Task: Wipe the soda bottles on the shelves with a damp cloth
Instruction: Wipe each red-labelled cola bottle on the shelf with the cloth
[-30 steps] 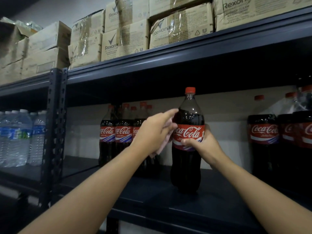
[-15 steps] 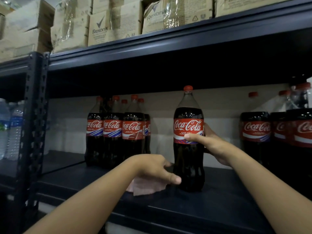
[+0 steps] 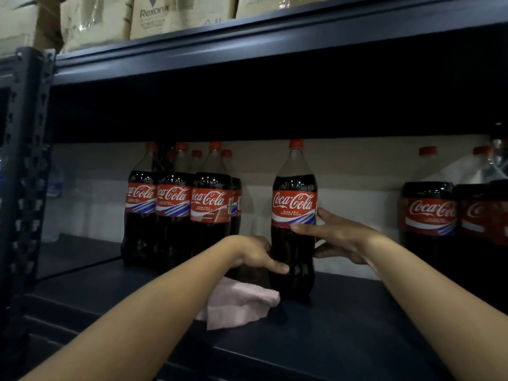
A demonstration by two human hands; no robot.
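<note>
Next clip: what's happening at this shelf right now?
A person is wiping one soda bottle that stands alone on the dark shelf. The right hand grips it at the label, steadying it upright. The left hand holds a pink cloth against its lower part. More bottles stand grouped to the left, others at the right.

Both forearms reach forward and up, converging. Left hand (image 3: 254,254) low, fingers curled round bottle (image 3: 293,215) lower body, thumb across front, cloth (image 3: 236,303) hanging beneath palm. Right hand (image 3: 339,237) higher, opposite side, thumb on label edge, fingers wrapped behind.
</note>
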